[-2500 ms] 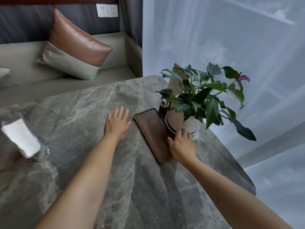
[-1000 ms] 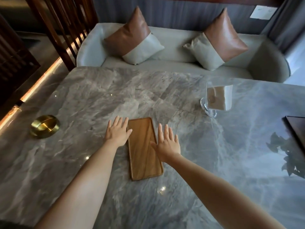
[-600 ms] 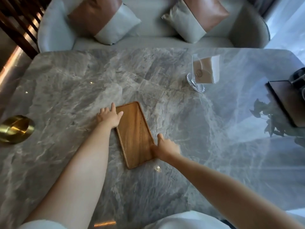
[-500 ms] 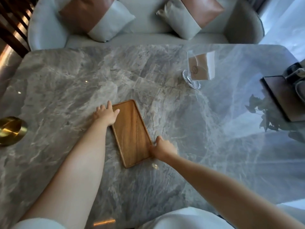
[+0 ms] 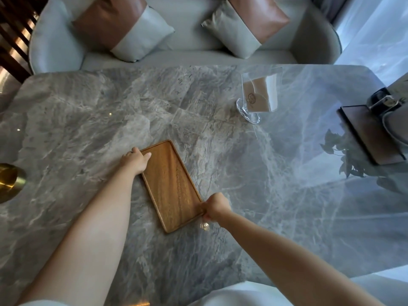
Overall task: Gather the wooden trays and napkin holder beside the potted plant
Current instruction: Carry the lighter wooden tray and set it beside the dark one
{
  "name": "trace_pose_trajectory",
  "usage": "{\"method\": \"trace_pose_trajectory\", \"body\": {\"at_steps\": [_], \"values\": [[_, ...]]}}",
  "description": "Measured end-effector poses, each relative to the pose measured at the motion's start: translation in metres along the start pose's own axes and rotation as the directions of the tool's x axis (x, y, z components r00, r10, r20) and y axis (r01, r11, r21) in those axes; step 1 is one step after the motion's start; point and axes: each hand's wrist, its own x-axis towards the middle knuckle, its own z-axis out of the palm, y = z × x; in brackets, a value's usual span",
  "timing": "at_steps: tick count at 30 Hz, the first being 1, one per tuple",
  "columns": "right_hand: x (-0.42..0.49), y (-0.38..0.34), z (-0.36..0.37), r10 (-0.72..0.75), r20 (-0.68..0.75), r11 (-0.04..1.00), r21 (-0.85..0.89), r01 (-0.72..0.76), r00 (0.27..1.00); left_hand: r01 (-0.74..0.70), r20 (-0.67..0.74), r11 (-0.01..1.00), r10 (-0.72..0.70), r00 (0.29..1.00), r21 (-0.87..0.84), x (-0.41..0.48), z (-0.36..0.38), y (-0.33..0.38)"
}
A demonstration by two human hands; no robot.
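tray (image 5: pixel 171 186): light wooden one, flat on the table (image 5: pixel 88 120), mid-table, just ahead of the person.
long axis: diagonal, from far-left corner to near-right corner.
left hand (image 5: pixel 135 161): at the tray's far-left corner, thumb over the rim onto the tray floor, other fingers curled at the outer edge; it grips the corner.
right hand (image 5: pixel 216 206): at the near-right corner, fingers closed around the rim; it grips that corner too.
hands vs tray: one on each end of the diagonal, tray lying between them.
dark tray (image 5: pixel 371 133): at the right edge of the table, already beside the pot (image 5: pixel 395 124); only the pot's edge shows, the plant itself out of frame bar its reflection.
holder (image 5: pixel 257 97): clear napkin holder, upright, far-right of the light tray, between it and the dark tray, well apart from both.
direction of travel: judged rightward, toward the dark tray; right hand leads, being nearer the pot.
risk: the holder stands near the path; a low carry could clip it.
left to do: light tray and holder both still away from the pot.
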Motion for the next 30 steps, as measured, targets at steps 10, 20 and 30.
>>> {"method": "trace_pose_trajectory", "body": {"at_steps": [10,20,30], "values": [[-0.008,-0.01,-0.06,-0.128,-0.149,0.992,-0.031,0.125,0.981,0.025,-0.063,0.959,-0.044,0.997,-0.283,-0.026,-0.016,0.019],[-0.027,0.005,-0.158,-0.287,-0.363,0.947,0.032,0.319,0.886,-0.157,-0.192,0.872,0.074,0.979,-0.464,-0.063,-0.039,0.108],[-0.035,0.064,-0.271,-0.308,-0.541,0.926,0.016,0.376,0.782,-0.371,-0.273,0.788,0.264,0.925,-0.492,-0.104,-0.027,0.242]]}}
